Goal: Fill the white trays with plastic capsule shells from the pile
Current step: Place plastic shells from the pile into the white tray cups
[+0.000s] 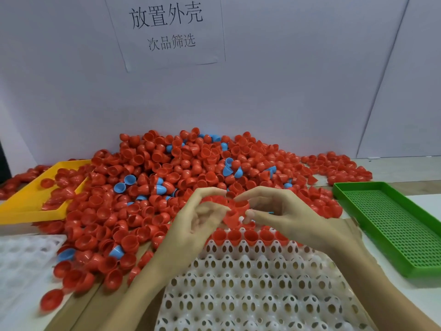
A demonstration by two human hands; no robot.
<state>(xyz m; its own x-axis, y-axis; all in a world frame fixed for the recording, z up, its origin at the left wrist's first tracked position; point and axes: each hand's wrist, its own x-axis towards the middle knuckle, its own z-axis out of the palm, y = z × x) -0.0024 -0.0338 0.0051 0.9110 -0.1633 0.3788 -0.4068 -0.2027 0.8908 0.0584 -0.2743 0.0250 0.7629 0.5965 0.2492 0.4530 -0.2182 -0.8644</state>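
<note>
A big pile of red capsule shells (181, 163), with a few blue ones mixed in, covers the table against the back wall. In front of me lies a white tray (257, 283) with rows of holed cups; its far row holds several red shells (250, 236). Above that row my left hand (198, 223) and my right hand (284, 211) meet, each pinching red shells (236, 211) between thumb and fingers. Motion blurs the fingers, so the exact split of shells between the hands is unclear.
A yellow tray (26, 201) with some red shells sits at the left. A green perforated tray (393, 225) lies at the right. A second white tray (21, 254) is at the near left. A paper sign (167, 29) hangs on the wall.
</note>
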